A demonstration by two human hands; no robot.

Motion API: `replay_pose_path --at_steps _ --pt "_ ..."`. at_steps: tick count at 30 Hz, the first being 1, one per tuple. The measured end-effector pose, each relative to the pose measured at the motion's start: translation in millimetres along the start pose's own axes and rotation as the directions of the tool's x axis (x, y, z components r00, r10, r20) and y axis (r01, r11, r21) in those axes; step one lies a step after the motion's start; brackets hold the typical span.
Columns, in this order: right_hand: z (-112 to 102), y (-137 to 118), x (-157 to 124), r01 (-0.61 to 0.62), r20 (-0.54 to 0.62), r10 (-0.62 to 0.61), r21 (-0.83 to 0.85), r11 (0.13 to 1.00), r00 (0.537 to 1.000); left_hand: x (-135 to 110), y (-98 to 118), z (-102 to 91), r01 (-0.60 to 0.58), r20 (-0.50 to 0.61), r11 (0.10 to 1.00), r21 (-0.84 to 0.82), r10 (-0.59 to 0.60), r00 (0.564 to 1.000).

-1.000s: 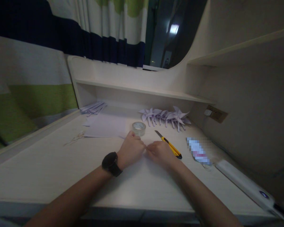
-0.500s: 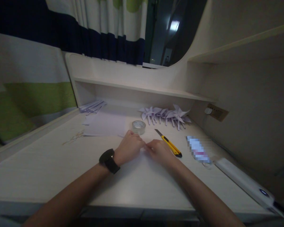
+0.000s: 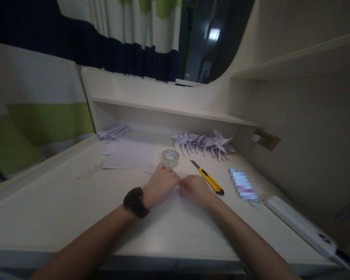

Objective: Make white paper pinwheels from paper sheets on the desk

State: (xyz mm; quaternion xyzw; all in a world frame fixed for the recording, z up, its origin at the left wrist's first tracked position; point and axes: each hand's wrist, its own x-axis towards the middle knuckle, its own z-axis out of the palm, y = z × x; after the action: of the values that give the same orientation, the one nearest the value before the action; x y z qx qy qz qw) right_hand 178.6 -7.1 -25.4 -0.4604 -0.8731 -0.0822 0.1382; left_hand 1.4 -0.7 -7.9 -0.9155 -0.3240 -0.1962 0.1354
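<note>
My left hand (image 3: 161,184), with a black watch on its wrist, and my right hand (image 3: 196,188) rest on the white desk (image 3: 61,210), fingertips meeting in the middle. Both have their fingers curled and pinched together; what they pinch is hidden under the fingers. A roll of clear tape (image 3: 170,157) stands just beyond my left hand. A yellow utility knife (image 3: 209,180) lies right beside my right hand, blade pointing away.
A row of pale paper pinwheels (image 3: 204,143) lies under the low shelf. Sheets of paper (image 3: 130,155) and folded strips (image 3: 113,132) lie at the back left, scissors (image 3: 91,170) near them. A white bar-shaped device (image 3: 299,225) and a blurred packet (image 3: 243,185) lie at right.
Both hands stay pinched together at the same spot; only slight shifts of the fingers and of the camera show.
</note>
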Motion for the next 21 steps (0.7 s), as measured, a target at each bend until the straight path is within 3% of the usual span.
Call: replay_pose_path --at_steps 11,14,17,21 --pt "0.3 -5.8 2.3 -0.095 -0.023 0.097 0.047 0.994 0.995 4.6 12.7 -8.7 0.022 -0.004 0.998 0.062 -0.021 1.000" --pt "-3.6 3.0 -1.3 -0.116 -0.034 0.119 0.092 0.989 0.992 2.2 0.1 -11.5 0.050 -0.027 0.991 0.124 -0.047 0.999" --pt "-4.9 19.4 -4.2 -0.178 -0.043 0.190 0.195 0.964 0.981 -1.6 -23.6 -16.0 0.165 -0.096 0.971 0.176 -0.150 0.984" --pt "1.3 28.5 0.1 -0.219 -0.056 0.290 0.525 0.823 0.955 -3.7 -40.3 -15.1 0.188 -0.164 0.975 0.121 -0.167 0.972"
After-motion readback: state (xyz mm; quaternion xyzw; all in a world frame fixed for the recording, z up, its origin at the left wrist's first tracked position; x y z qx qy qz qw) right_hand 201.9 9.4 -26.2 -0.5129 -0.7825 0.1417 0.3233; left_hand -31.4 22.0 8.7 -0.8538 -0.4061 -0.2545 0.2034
